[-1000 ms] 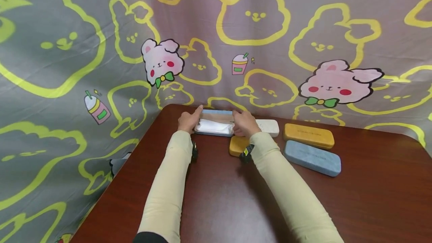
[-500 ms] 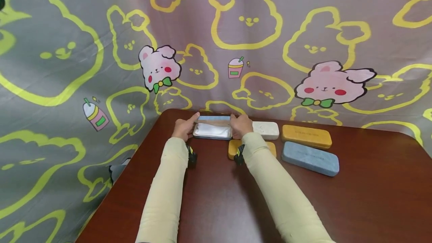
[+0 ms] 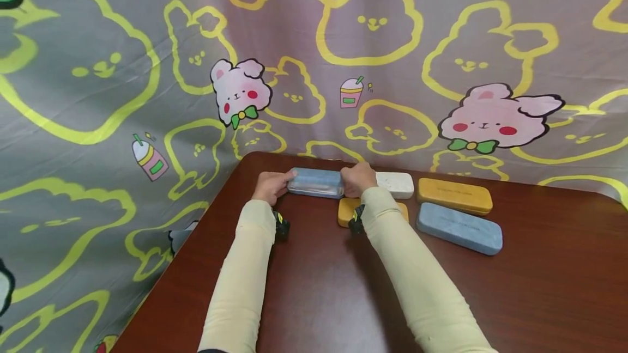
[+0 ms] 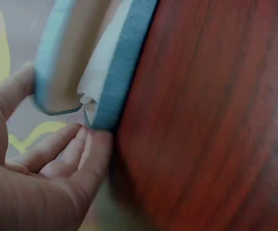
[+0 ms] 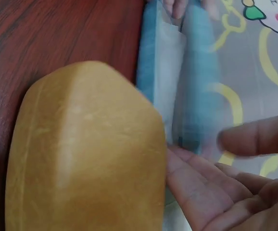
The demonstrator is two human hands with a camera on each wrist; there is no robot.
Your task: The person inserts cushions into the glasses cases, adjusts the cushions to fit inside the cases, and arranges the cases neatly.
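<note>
A light blue glasses case point(image 3: 318, 177) lies near the far edge of the table, its lid lowered partway over the base. White material point(image 4: 103, 65) shows through the gap. At the case's left end, my left hand point(image 3: 272, 185) has its thumb on the lid point(image 4: 55, 57) and its fingertips against the base point(image 4: 122, 72). My right hand point(image 3: 359, 177) holds the other end, with fingers by the base and thumb beside the lid point(image 5: 199, 82), which is blurred. Close to my right wrist lies a yellow glasses case point(image 5: 91, 139), partly hidden by the forearm in the head view.
To the right of my hands stand a white case point(image 3: 397, 184), a second yellow case point(image 3: 454, 195) and another blue case point(image 3: 459, 227) on the brown wooden table point(image 3: 314, 287). A patterned curtain point(image 3: 294, 26) hangs right behind the table's far edge.
The blue case's lid has swung down toward me from standing wide up, covering most of the white contents. Both hands have stayed at the case's ends. The head view has shifted slightly.
</note>
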